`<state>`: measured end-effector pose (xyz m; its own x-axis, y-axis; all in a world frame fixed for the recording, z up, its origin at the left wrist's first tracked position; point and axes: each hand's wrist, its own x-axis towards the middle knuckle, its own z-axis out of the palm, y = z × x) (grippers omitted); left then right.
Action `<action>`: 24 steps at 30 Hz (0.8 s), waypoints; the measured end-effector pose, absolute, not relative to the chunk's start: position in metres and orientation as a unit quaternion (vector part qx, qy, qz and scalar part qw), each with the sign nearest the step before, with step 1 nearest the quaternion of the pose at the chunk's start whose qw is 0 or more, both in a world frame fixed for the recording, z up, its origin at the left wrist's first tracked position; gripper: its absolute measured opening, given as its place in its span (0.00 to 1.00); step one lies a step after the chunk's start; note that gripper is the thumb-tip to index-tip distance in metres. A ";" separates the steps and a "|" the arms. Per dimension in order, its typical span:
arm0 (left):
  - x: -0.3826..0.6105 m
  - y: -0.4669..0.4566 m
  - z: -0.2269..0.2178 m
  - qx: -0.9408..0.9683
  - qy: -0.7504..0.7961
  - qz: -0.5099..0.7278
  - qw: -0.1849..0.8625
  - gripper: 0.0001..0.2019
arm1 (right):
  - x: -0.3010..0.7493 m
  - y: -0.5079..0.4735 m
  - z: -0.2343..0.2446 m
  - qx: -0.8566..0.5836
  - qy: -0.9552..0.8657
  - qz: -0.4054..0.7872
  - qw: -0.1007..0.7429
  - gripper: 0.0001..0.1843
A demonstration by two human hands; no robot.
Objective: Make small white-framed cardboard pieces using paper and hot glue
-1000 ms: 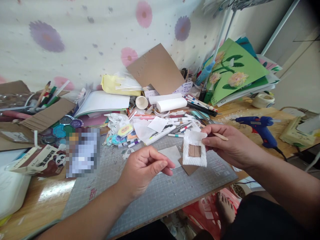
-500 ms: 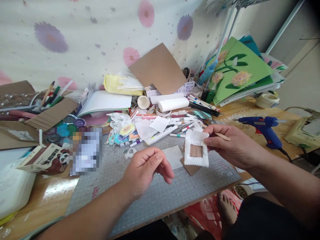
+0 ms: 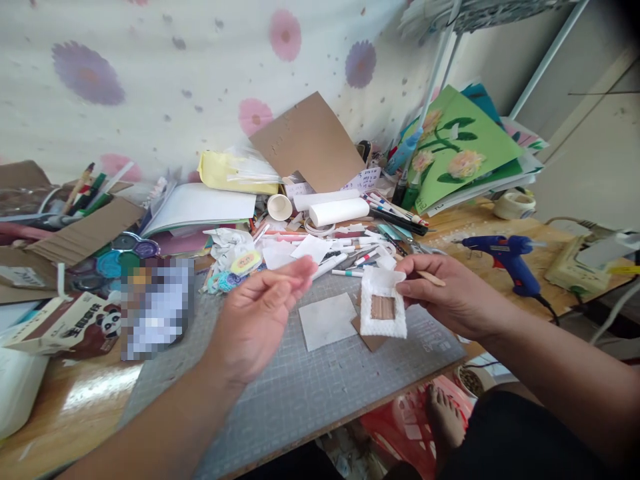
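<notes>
Hovering with my left hand [image 3: 257, 313] above the grey cutting mat [image 3: 280, 400], my right hand [image 3: 443, 287] gripping a small white frame [image 3: 383, 329].

Leftmost sits a carton [image 3: 75, 323] with a panda on it; my left fingers bend toward the thumb, and I cannot tell whether they pinch anything. Next, a white paper square [image 3: 329, 321] lies on the mat, then a brown cardboard piece [image 3: 367, 340], partly hidden behind the frame, whose window shows ribbed brown. My right thumb and fingers pinch the frame's upper right corner, and a wooden stick [image 3: 432, 279] pokes out of that hand. Farthest right, a blue glue gun [image 3: 505, 250] rests on the wooden table [image 3: 465, 230].
</notes>
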<state>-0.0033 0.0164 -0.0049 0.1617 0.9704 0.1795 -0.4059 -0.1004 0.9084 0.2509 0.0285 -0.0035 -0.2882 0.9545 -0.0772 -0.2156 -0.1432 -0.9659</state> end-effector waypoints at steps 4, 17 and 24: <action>-0.008 0.014 -0.001 0.530 0.248 0.540 0.604 0.05 | 0.249 0.027 -0.004 -0.398 -0.487 0.640 0.441 0.09; 0.010 -0.004 -0.010 0.703 0.426 0.320 0.471 0.11 | 0.236 0.023 -0.003 -0.401 -0.548 0.607 0.414 0.09; 0.012 -0.006 -0.010 0.686 0.471 0.334 0.443 0.07 | 0.226 0.025 -0.006 -0.400 -0.579 0.595 0.387 0.07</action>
<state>0.0119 -0.0056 -0.0096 0.3344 0.9415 0.0410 0.3504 -0.1646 0.9220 0.2260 0.0249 -0.0055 -0.3800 0.9246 -0.0282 0.0030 -0.0292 -0.9996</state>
